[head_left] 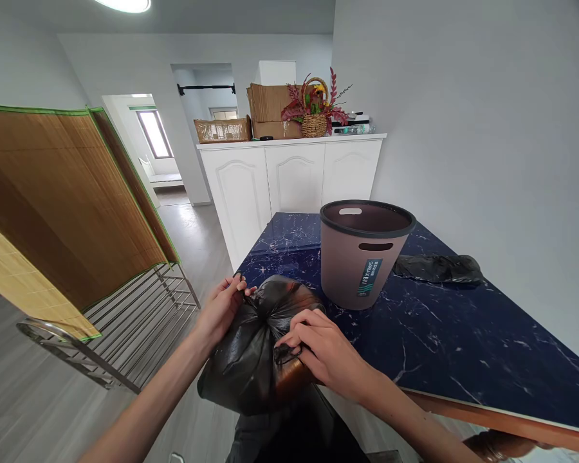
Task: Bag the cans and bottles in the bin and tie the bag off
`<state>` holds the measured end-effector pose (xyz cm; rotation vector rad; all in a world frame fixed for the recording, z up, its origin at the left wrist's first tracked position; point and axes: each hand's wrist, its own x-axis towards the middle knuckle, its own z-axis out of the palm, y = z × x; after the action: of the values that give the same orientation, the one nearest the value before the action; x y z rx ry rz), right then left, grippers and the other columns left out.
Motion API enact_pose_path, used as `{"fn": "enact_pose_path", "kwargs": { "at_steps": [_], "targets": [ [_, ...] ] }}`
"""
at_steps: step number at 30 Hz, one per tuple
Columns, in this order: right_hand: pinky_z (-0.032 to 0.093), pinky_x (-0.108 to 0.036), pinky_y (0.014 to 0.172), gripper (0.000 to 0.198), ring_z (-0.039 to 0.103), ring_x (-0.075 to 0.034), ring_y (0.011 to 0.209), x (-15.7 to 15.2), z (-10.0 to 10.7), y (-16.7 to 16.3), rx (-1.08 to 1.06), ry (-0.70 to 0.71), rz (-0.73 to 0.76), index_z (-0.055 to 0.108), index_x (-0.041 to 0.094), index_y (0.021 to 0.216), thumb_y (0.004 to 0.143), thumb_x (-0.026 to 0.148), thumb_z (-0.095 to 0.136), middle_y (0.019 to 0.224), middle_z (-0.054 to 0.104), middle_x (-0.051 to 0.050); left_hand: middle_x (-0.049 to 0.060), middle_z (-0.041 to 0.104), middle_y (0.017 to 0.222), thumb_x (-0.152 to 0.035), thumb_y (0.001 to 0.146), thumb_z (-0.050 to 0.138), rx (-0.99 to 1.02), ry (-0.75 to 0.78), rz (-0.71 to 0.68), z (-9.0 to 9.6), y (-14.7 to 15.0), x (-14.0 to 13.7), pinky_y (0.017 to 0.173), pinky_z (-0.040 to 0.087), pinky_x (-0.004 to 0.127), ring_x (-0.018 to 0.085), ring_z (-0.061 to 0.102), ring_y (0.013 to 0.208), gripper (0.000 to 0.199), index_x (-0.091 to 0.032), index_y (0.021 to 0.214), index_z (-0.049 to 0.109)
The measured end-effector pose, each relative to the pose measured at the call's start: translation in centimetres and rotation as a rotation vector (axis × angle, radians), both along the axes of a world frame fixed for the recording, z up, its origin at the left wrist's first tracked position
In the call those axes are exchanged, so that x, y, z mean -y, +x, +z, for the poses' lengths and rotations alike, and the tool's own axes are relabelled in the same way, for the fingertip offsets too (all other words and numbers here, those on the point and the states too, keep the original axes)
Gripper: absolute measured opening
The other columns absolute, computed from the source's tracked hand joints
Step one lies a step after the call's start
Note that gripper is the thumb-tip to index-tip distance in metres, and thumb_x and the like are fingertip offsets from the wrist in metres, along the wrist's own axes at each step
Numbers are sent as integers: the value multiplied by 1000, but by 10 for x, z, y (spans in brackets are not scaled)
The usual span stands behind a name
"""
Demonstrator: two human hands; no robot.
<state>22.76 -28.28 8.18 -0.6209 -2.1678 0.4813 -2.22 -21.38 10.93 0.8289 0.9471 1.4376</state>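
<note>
A full black garbage bag (241, 366) sits at the near edge of the table, its top gathered into a tight bunch in the middle. My left hand (226, 301) pinches one end of the gathered plastic on the far left side. On the right, my right hand (318, 344) has its fingers closed on another twisted end of the bag. Just beyond the bag stands a pinkish-brown garbage bin (345, 270), upright, with a dark rim and a teal label. What the bag contains is hidden.
The dark blue marbled table (444, 341) bears a folded black plastic bag (439, 268) right of the bin. Behind is a white cabinet (296, 173) with cardboard boxes (273, 106) and a flower basket (314, 123). At left, a metal rack (139, 315) carries a bamboo mat (62, 199).
</note>
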Motion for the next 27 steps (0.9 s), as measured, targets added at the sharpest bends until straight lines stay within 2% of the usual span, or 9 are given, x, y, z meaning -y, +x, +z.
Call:
{"fn": "enact_pose_path", "kwargs": {
  "at_steps": [3, 5, 7, 8, 12, 15, 20, 24, 27],
  "targets": [
    [48, -34, 84, 11, 64, -21, 94, 1, 12, -7, 132, -157, -87, 56, 23, 100, 100, 17, 66, 100, 69, -3, -5, 59, 71, -39, 58, 104, 5, 16, -14, -1, 2, 1, 77, 58, 28, 11, 61, 65, 48, -17, 73, 63],
    [48, -36, 86, 29, 66, -24, 95, -1, 20, -17, 227, -181, -148, 57, 22, 119, 98, 31, 74, 99, 71, -3, -5, 60, 72, -44, 57, 104, 5, 26, -9, 0, 5, 2, 75, 57, 27, 11, 61, 66, 51, -17, 75, 64],
    [48, -39, 89, 50, 68, -27, 98, -4, 28, -30, 363, -123, -216, 50, 19, 142, 100, 31, 73, 100, 74, -5, -4, 61, 74, -47, 58, 103, -2, 35, -6, 2, 7, 4, 75, 57, 26, 12, 63, 68, 52, -18, 76, 65],
    [48, -40, 90, 51, 69, -28, 99, -7, 32, -37, 440, -89, -254, 48, 17, 147, 102, 29, 70, 100, 75, -7, -4, 62, 75, -47, 60, 103, -5, 38, -5, 3, 8, 6, 75, 56, 26, 12, 64, 69, 51, -18, 76, 64],
    [47, -38, 89, 17, 72, -28, 102, -16, 39, -54, 604, -38, -322, 67, 15, 121, 105, 21, 61, 105, 78, -11, -2, 65, 75, -49, 71, 98, -92, 99, -27, 13, 9, 18, 78, 55, 25, 13, 64, 73, 45, -19, 75, 64],
    [45, -34, 85, 11, 73, -25, 100, -14, 41, -51, 604, -31, -312, 69, 17, 110, 105, 16, 59, 109, 78, -9, 1, 70, 80, -54, 81, 90, -280, 170, -90, 23, 4, 29, 82, 54, 26, 17, 67, 82, 40, -20, 77, 68],
    [40, -28, 68, 10, 66, -16, 79, 18, 48, -12, 335, -93, -225, 64, 22, 95, 97, 14, 60, 92, 71, 0, 11, 77, 111, -74, 90, 70, -340, 253, -58, 18, -23, 29, 98, 54, 36, 28, 68, 112, 56, -19, 99, 77],
    [41, -26, 64, 14, 61, -14, 70, 50, 64, 48, 96, -213, -255, 59, 24, 85, 91, 13, 53, 78, 65, 2, 12, 78, 108, -84, 86, 63, -411, 148, 10, -9, -50, 21, 95, 56, 39, 31, 69, 110, 68, -18, 97, 78],
    [46, -29, 56, 22, 63, -18, 64, 67, 72, 113, 40, -356, -376, 64, 27, 81, 100, 34, 55, 73, 67, -2, 13, 79, 104, -85, 83, 66, -543, 63, 0, -27, -62, 21, 96, 56, 40, 32, 71, 108, 68, -19, 95, 79]
  ]
}}
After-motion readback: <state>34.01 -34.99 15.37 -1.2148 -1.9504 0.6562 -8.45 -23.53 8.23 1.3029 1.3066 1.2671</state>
